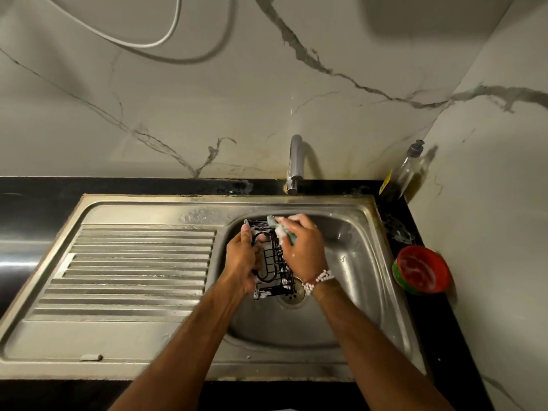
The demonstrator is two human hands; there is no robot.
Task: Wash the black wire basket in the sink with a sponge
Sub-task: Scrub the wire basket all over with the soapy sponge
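Left hand grips the basket by its left edge inside the sink bowl. Right hand clasps a sudsy sponge against its far end. Hands obscure much of the mesh. Long axis runs from drain toward tap.

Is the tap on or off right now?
Off, it seems: no stream falls from the curved chrome tap into the stainless steel sink.

Found no legible text, number or brand anywhere. Spotted a yellow label low on the bottle, yet too small and blurred to read. Made out no print on the red tub either.
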